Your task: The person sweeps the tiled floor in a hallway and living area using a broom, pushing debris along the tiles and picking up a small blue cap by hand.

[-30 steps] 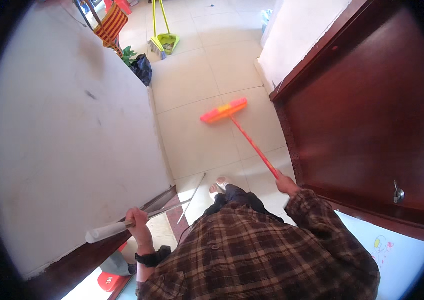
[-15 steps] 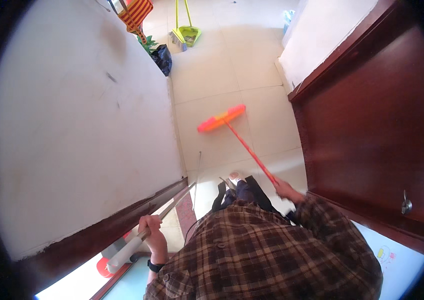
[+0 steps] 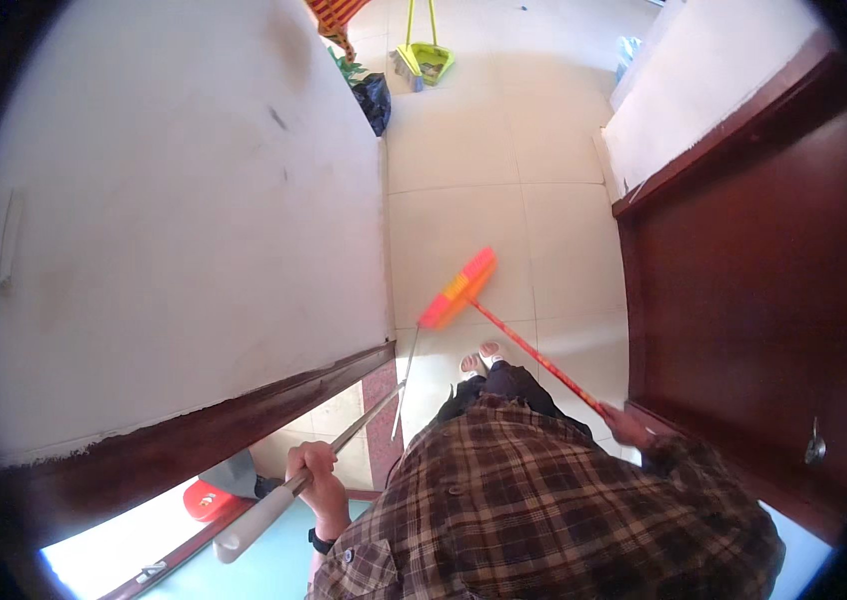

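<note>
- No words, numbers or signs can be read.
- Small white marks stand on the red object (image 3: 206, 500), left of and slightly below the left hand (image 3: 314, 468); they are too small to make out.
- Yellowish markings run along the red broom handle (image 3: 549, 368), in the grip of the right hand (image 3: 626, 425); whether they are print or pattern, I cannot tell.
- A yellow patch lies across the middle of the pink-and-orange broom head (image 3: 457, 287), ahead and to the left of the right hand; it is blurred, with no legible lettering.
</note>
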`<action>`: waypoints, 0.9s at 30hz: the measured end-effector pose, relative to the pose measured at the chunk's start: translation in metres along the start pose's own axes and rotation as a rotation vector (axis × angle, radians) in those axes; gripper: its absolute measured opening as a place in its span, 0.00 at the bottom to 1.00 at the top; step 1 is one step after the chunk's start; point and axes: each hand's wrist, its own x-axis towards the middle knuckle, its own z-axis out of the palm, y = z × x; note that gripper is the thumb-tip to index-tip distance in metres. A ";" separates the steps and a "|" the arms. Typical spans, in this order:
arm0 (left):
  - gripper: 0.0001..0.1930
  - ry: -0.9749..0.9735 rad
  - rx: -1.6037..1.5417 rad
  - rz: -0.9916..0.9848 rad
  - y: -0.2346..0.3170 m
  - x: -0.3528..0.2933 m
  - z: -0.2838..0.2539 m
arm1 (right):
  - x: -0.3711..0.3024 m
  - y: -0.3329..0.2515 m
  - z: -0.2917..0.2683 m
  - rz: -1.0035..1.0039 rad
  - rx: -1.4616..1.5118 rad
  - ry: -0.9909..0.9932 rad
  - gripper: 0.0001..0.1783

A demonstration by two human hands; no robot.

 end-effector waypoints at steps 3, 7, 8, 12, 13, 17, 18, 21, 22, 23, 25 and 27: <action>0.16 0.039 -0.115 0.142 0.012 0.000 0.002 | -0.028 -0.031 -0.006 -0.110 0.136 0.211 0.23; 0.18 0.095 -0.087 0.168 0.020 0.005 -0.008 | 0.068 -0.069 0.001 -0.271 0.119 0.426 0.22; 0.18 0.095 -0.080 0.165 0.022 0.006 -0.010 | 0.100 -0.092 -0.007 -0.253 0.182 0.359 0.20; 0.17 0.094 -0.031 0.205 0.032 0.000 -0.015 | 0.167 -0.196 -0.055 -0.115 0.247 0.131 0.18; 0.17 0.100 -0.054 0.213 0.034 0.000 -0.017 | 0.176 -0.186 -0.051 -0.111 0.247 0.134 0.18; 0.15 0.133 -0.051 0.271 0.059 0.002 -0.027 | 0.169 -0.129 -0.034 -0.209 -0.030 0.179 0.23; 0.15 0.144 -0.043 0.288 0.063 0.002 -0.030 | 0.146 -0.110 -0.033 -0.198 -0.143 0.115 0.21; 0.15 0.137 -0.078 0.282 0.064 0.007 -0.035 | 0.067 -0.062 -0.039 -0.156 -0.254 -0.058 0.19; 0.15 0.128 -0.089 0.278 0.063 0.008 -0.038 | 0.033 -0.082 -0.050 -0.125 -0.270 -0.107 0.17; 0.15 0.117 -0.110 0.274 0.059 0.011 -0.036 | 0.021 -0.065 -0.050 0.002 -0.187 -0.159 0.18; 0.14 0.105 -0.131 0.243 0.056 0.015 -0.032 | -0.008 -0.056 -0.055 0.069 -0.199 -0.207 0.19; 0.14 0.070 -0.135 0.238 0.051 0.022 -0.026 | -0.037 -0.055 -0.061 -0.034 -0.330 -0.157 0.18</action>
